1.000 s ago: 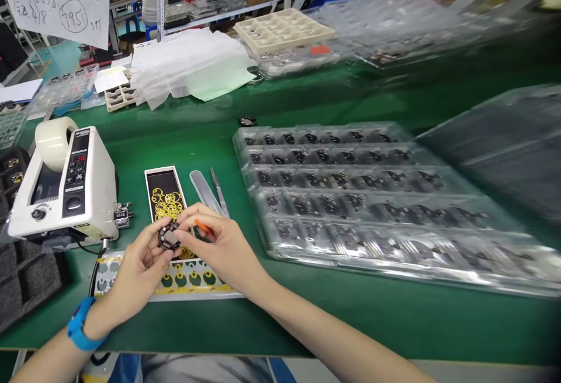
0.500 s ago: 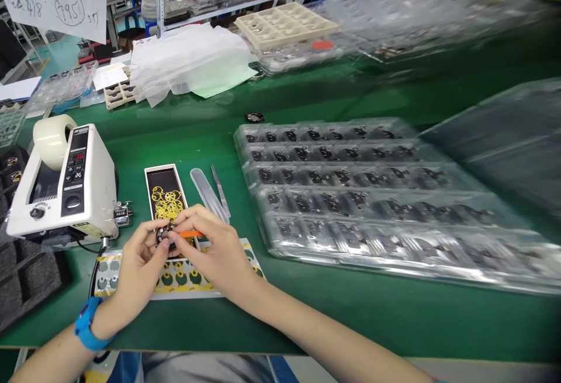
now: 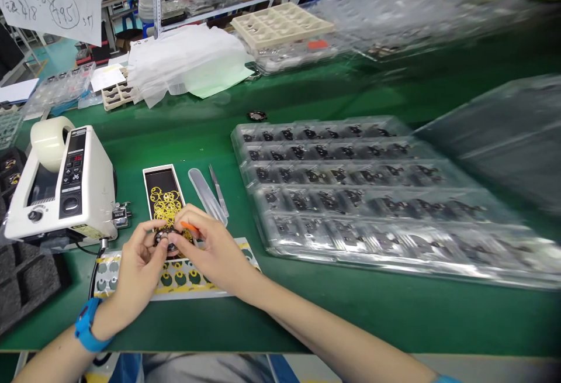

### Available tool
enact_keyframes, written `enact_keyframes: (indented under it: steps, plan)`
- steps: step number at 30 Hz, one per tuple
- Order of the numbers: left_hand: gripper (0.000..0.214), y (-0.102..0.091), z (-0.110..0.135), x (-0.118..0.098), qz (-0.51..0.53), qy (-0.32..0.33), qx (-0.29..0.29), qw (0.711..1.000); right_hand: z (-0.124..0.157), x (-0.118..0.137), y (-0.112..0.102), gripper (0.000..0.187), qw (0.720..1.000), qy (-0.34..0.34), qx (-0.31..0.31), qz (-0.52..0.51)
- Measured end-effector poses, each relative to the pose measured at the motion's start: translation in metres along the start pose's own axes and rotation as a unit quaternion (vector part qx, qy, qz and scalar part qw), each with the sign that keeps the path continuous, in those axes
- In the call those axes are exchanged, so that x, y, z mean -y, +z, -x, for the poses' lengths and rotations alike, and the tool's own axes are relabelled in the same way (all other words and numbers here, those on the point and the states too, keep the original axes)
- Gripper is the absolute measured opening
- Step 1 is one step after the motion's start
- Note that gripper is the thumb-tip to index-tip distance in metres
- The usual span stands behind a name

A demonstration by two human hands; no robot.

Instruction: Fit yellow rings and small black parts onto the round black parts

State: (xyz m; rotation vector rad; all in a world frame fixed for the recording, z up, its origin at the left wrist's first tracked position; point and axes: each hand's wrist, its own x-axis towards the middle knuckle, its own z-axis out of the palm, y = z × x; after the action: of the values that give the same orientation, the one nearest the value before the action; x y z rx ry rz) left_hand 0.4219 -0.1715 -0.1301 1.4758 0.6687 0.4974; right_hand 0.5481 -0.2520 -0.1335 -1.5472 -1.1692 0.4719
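My left hand (image 3: 142,257) is closed on a small round black part with metallic spots (image 3: 169,239), gripping it by its left side. From the other side my right hand (image 3: 214,248) presses its thumb on the same part. An orange stick (image 3: 190,228) is held in my right fingers, its ends hidden. Just behind the hands, a white-rimmed box (image 3: 146,193) contains yellow rings (image 3: 166,202). Below them lies a sticker sheet (image 3: 175,294) with dark green and yellow die-cut shapes. A clear plastic strip (image 3: 204,193) and tweezers (image 3: 218,190) lie beside the box.
A tape dispenser (image 3: 94,181) stands on the left, near black foam trays (image 3: 39,280). A clear blister tray (image 3: 280,242) of dark parts spreads across the right. One loose round part (image 3: 256,116) lies behind it. Papers (image 3: 184,58) and a beige tray (image 3: 280,23) are at the back.
The orange stick has pulled back from the part and shows shorter, turned among my right fingers. Both hands stay around the round part, which appears tilted differently. The view shifts slightly.
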Motion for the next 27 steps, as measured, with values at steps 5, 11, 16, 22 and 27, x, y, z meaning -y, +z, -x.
enact_keyframes:
  steps: [5,11,16,22,27]
  plan:
    - [0.010,-0.006,-0.005,-0.009,-0.152,0.085,-0.006,0.985,0.005,0.001,-0.003,0.008,0.985,-0.138,-0.054,0.092]
    - [0.017,-0.007,-0.010,-0.013,-0.023,0.002,-0.045,0.999,0.018,0.003,-0.003,0.013,0.877,-0.360,-0.170,0.269]
    - [0.034,-0.003,-0.006,-0.010,0.056,-0.085,-0.003,0.995,0.013,-0.001,0.000,0.010,0.868,-0.330,-0.181,0.322]
    - [0.045,0.002,0.003,-0.013,0.052,-0.069,-0.014,0.996,0.010,-0.006,0.001,0.014,0.896,-0.301,-0.152,0.288]
    - [0.036,0.004,0.007,-0.007,0.027,-0.032,-0.046,0.998,0.010,-0.007,0.002,0.015,0.892,-0.325,-0.149,0.276]
